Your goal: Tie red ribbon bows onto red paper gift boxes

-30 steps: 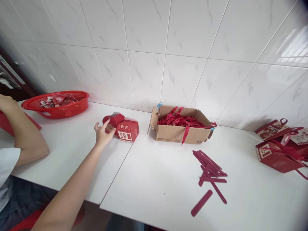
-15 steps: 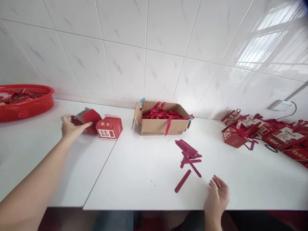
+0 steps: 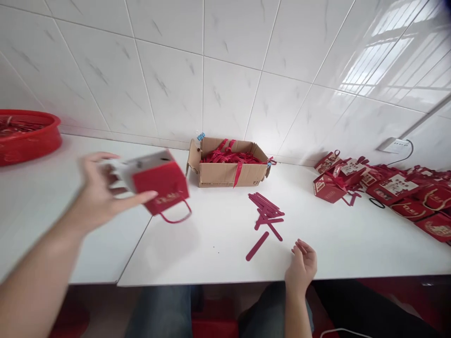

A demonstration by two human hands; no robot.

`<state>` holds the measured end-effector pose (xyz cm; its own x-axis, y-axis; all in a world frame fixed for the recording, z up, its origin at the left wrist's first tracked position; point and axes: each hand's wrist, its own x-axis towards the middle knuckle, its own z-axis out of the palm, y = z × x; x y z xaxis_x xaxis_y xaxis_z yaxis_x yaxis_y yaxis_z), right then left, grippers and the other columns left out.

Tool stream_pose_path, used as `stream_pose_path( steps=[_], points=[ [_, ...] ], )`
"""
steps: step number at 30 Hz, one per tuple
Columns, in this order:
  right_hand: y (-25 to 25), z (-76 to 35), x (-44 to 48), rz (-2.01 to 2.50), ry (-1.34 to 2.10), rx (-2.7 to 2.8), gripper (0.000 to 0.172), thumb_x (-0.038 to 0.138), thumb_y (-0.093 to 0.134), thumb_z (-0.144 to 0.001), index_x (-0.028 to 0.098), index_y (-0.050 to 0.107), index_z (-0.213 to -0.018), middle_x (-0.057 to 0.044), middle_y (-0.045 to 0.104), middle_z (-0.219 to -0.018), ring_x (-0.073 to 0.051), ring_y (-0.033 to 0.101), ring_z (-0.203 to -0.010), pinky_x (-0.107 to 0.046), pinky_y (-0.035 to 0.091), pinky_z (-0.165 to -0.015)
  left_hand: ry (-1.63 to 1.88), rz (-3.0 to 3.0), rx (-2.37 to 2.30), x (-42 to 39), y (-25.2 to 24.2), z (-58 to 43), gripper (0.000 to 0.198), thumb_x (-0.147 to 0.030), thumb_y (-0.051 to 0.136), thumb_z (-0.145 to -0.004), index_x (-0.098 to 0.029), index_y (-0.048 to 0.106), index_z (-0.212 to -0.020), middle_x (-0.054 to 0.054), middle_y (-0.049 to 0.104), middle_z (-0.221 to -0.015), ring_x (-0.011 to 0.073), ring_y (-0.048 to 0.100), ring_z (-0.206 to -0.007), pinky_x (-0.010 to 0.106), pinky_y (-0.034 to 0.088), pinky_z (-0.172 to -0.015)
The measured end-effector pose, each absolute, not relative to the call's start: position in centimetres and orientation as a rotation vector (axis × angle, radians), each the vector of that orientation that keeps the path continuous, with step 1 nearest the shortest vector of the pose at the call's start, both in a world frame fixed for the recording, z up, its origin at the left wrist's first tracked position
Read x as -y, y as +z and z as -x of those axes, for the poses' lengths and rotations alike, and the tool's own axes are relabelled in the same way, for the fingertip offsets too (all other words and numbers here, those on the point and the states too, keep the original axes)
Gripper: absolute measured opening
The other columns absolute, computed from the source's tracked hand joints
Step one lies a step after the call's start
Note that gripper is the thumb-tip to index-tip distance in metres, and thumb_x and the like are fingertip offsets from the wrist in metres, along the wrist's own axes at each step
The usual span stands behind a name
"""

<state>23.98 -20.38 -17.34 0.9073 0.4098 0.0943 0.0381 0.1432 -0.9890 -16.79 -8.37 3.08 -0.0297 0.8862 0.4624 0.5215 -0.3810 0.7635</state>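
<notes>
My left hand (image 3: 112, 188), smeared by motion, grips a red gift box (image 3: 160, 185) above the left part of the table. The thumb lies across its red side, with the other fingers round the far left. Its pale inside shows at the top, gold lettering marks the side, and a red cord handle (image 3: 178, 218) hangs below. Close to the table's front edge is my right hand (image 3: 303, 260), loosely curled, with nothing visible in it. Beyond it to the left, several flat dark-red strips (image 3: 266, 209) form a loose pile. A single strip (image 3: 257, 246) lies nearer.
Against the tiled wall stands a cardboard box (image 3: 234, 176) of red ribbons (image 3: 232, 157). A red basket (image 3: 31, 141) of packets is far left. Several red gift boxes (image 3: 329, 188) crowd the right, near a black ring (image 3: 377, 203) and a power strip (image 3: 394, 145).
My left hand has lifted the red box and moved it rightward, turning its lettered side and handle into view. The box with white lettering no longer shows on the table. My right hand stays nearby.
</notes>
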Motion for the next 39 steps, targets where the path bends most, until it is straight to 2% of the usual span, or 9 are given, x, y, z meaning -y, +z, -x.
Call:
stream_pose_path(
  steps=[4,11,14,20,22,26,29,34,39],
  points=[
    [-17.0,-23.9,20.4,1.403,0.287,0.414,0.026,0.034,0.062,-0.073,0.019,0.058,-0.093,-0.007,0.06,-0.104,-0.023,0.055,-0.106,-0.037,0.045,-0.086,1.033,-1.895,-1.186,6.8,0.0,10.6,0.07,-0.035,0.076,-0.065,-0.029,0.025,-0.112,0.002,0.047,-0.108,0.0147,0.059,-0.084,0.032,0.056,-0.071],
    [-17.4,-24.1,20.4,1.486,0.265,0.469,0.025,0.036,0.059,-0.078,0.018,0.057,-0.095,-0.01,0.061,-0.11,-0.022,0.059,-0.098,-0.031,0.048,-0.071,0.695,-1.803,-0.905,4.1,-4.3,6.0,0.069,-0.018,0.058,-0.06,-0.028,0.032,-0.124,0.008,0.047,-0.129,0.0188,0.06,-0.091,0.028,0.052,-0.066],
    [-17.7,-24.1,20.5,1.53,0.163,0.567,0.022,0.035,0.058,-0.08,0.018,0.058,-0.094,-0.011,0.062,-0.107,-0.023,0.06,-0.099,-0.033,0.049,-0.072,0.798,-1.612,-0.974,3.0,-5.3,5.3,0.068,-0.017,0.049,-0.062,-0.03,0.039,-0.127,0.005,0.051,-0.129,0.0196,0.061,-0.091,0.028,0.05,-0.065],
    [-13.2,-22.2,17.8,1.419,0.003,1.208,0.009,0.026,0.053,-0.086,0.02,0.06,-0.087,-0.011,0.059,-0.105,-0.025,0.058,-0.103,-0.042,0.05,-0.082,1.166,-1.324,-1.154,2.1,-6.9,4.7,0.035,-0.033,0.06,-0.067,-0.02,0.053,-0.099,0.007,0.063,-0.104,0.0264,0.058,-0.108,0.037,0.048,-0.086],
    [-10.9,-21.0,15.8,1.315,0.19,1.489,0.015,0.027,0.052,-0.087,0.022,0.06,-0.099,-0.013,0.054,-0.12,-0.026,0.052,-0.117,-0.046,0.047,-0.092,1.054,-1.294,-1.1,2.3,-7.1,4.7,0.032,-0.041,0.06,-0.071,-0.02,0.055,-0.095,0.005,0.066,-0.097,0.0242,0.062,-0.095,0.036,0.049,-0.079],
    [-8.3,-18.5,11.1,1.272,0.532,1.874,0.058,0.043,0.067,-0.078,0.029,0.047,-0.131,-0.011,0.022,-0.152,-0.031,0.022,-0.143,-0.051,0.035,-0.109,0.942,-1.292,-1.07,2.8,-7.3,4.4,0.036,-0.048,0.064,-0.075,-0.021,0.055,-0.096,0.003,0.068,-0.093,0.021,0.064,-0.084,0.032,0.05,-0.07],
    [-8.5,-17.2,8.1,1.184,0.68,1.995,0.067,0.053,0.072,-0.071,0.027,0.052,-0.128,-0.009,0.01,-0.156,-0.032,0.013,-0.146,-0.046,0.036,-0.111,1.02,-1.318,-1.058,3.2,-7.9,4.1,0.036,-0.049,0.063,-0.077,-0.022,0.051,-0.098,0.004,0.066,-0.1,0.0215,0.064,-0.091,0.033,0.053,-0.073],
    [-10.3,-16.3,6.6,1.069,0.624,1.932,0.045,0.055,0.063,-0.078,0.022,0.065,-0.107,-0.011,0.028,-0.145,-0.029,0.026,-0.14,-0.043,0.032,-0.114,1.295,-1.688,-1.008,3.8,-9.2,4.1,0.024,-0.042,0.057,-0.085,-0.023,0.058,-0.099,0.008,0.053,-0.127,0.0246,0.052,-0.121,0.037,0.051,-0.091],
    [-11.6,-16.0,7.4,1.006,0.647,1.865,0.045,0.057,0.048,-0.085,0.022,0.061,-0.111,-0.012,0.032,-0.14,-0.03,0.019,-0.142,-0.046,0.033,-0.112,1.169,-1.852,-0.913,4.0,-9.1,4.6,0.03,-0.043,0.052,-0.089,-0.026,0.066,-0.109,0.008,0.045,-0.141,0.0284,0.041,-0.132,0.042,0.046,-0.102]
  ],
)
